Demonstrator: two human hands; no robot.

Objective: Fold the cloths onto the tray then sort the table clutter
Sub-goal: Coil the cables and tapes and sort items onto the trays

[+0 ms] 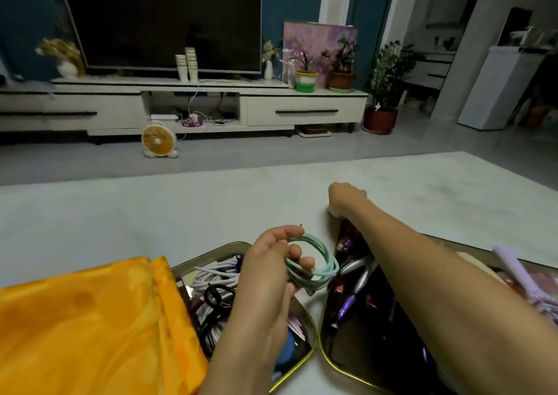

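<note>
two trays [314,338] [327,355] side by side on the table [151,210]; folded cloth [90,325] left of them.

far half of the table [211,201] was wide open, plenty of room to reach across; near edge was packed though: orange cloth [84,328] on the left, cable tray [305,361] just beside it, pen tray [329,361] touching that; right forearm [422,273] lay across the pen tray, blocking the way in from above

Head view, looking forward and down, near table [151,207]
</note>
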